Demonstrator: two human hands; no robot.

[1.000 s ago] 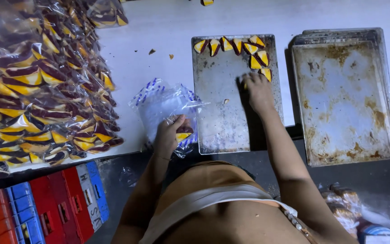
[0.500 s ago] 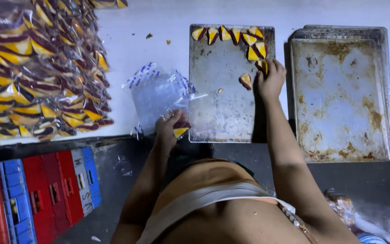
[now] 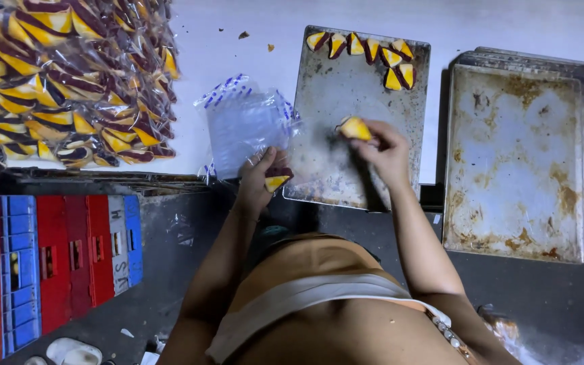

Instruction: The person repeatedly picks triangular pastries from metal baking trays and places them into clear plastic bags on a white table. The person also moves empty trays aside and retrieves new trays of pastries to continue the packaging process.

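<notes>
My right hand (image 3: 386, 150) holds a yellow wedge of cake (image 3: 355, 127) over the middle of a worn metal tray (image 3: 332, 81). Several more yellow-and-brown cake wedges (image 3: 370, 53) lie in a row along the tray's far edge. My left hand (image 3: 259, 177) grips another wedge (image 3: 277, 178) at the near left corner of the tray, beside a stack of clear plastic bags (image 3: 241, 125) with blue print.
A big heap of bagged cake wedges (image 3: 62, 81) covers the white table (image 3: 238, 20) at the left. A stack of stained empty trays (image 3: 518, 155) lies at the right. Red and blue crates (image 3: 42, 260) stand on the floor at lower left.
My right hand has picked a wedge off the tray's far right and brought it toward the middle. My left hand has stayed by the plastic bags with its wedge.
</notes>
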